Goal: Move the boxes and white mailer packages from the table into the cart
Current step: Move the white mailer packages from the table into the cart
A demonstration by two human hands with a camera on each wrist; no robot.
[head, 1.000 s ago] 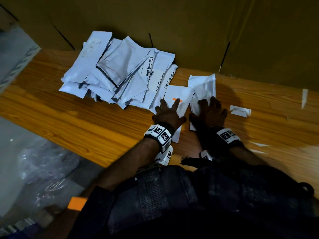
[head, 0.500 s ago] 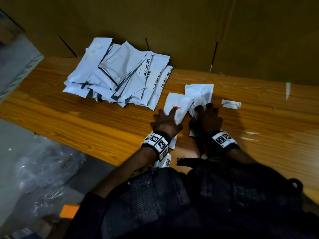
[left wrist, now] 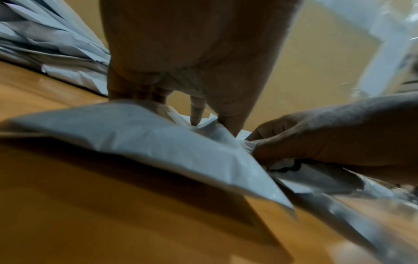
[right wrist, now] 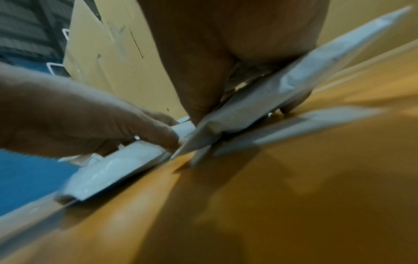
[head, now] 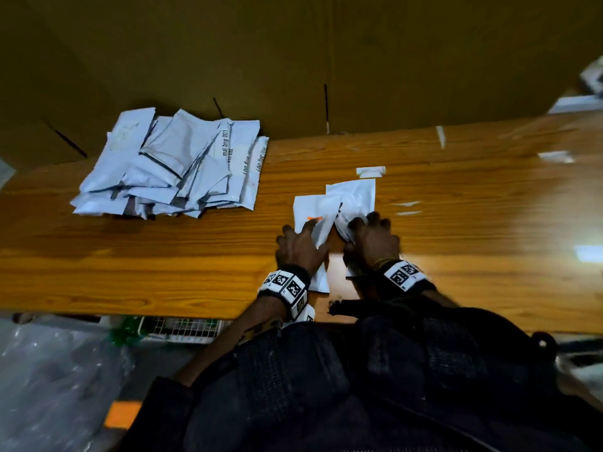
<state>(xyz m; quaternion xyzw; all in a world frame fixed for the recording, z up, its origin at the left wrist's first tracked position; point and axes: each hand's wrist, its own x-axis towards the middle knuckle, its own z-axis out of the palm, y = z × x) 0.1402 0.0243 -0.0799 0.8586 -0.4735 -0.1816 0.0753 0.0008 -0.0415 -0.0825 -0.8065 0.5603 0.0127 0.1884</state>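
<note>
Toward the far left of the wooden surface (head: 163,256), against a wall of brown cardboard (head: 293,60), lies a loose pile of white mailers (head: 169,164), thin, flat, glossy plastic pouches overlapping at many angles, some with black print along an edge. Below the near edge, a white wire grid (head: 182,329) shows beside crinkled clear plastic sheeting (head: 49,370) on the floor. Further right, near the front of the grained, orange-brown surface, the left hand (head: 300,247) rests fingers spread on a flat rectangular mailer (head: 311,210) that carries a small orange mark; the left wrist view shows its fingertips (left wrist: 195,114) pressing down onto the smooth white film, so this grip is open, flat against the pouch rather than closed round it. Just beside it, the right hand (head: 372,239) has its fingers curled into a second mailer (head: 354,199), bunching the soft plastic into creases; in the right wrist view the thumb and fingers pinch that pouch (right wrist: 260,100), whose far end tilts up off the wood. The two mailers overlap at their inner corners. Beyond them sits a small white paper strip (head: 370,171), and thin white scraps (head: 406,208) lie to the right.
</note>
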